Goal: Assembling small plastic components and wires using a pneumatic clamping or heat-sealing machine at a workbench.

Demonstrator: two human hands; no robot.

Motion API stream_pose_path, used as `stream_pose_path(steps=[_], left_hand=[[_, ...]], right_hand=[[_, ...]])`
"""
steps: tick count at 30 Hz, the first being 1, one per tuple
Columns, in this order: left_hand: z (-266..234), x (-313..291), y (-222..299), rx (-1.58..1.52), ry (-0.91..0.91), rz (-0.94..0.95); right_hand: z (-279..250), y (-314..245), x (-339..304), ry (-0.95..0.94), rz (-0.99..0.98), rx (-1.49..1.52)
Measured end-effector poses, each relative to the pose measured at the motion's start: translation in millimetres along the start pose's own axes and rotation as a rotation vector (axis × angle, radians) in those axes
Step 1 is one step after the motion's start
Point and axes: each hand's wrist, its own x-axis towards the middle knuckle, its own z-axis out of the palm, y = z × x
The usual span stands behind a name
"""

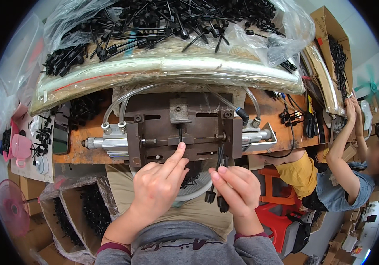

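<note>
Black rods [210, 197]: slim, thick-ended, held in right hand [237, 190].

I wear a grey top [163, 256], my landmark for the rest. Across its front runs a line of dark print [182, 245], bent by the lens, and its far edge looks a darker grey. To the top's left is my left sleeve [113, 257], to its right my right sleeve [260, 251], both grey with maroon cuffs [249, 236]. Beyond the top are my beige trousers [118, 190] and my bare left hand [156, 185] and right hand [242, 190].
</note>
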Motion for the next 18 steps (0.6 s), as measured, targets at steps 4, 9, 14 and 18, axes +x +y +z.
stream_pose_path(steps=[4,9,14,18], left_hand=[[-8,-1,1,-0.224,0.045,0.069],[-20,-17,15,-0.502,0.059,0.176],[-21,-16,9,-0.362,0.076,0.080],[-10,-13,1,-0.110,0.064,0.059]], right_hand=[[5,1,-2,0.012,-0.115,-0.113],[9,-6,-2,-0.033,-0.141,-0.077],[4,0,0,-0.063,0.023,-0.019],[10,1,-7,0.055,0.166,0.006]])
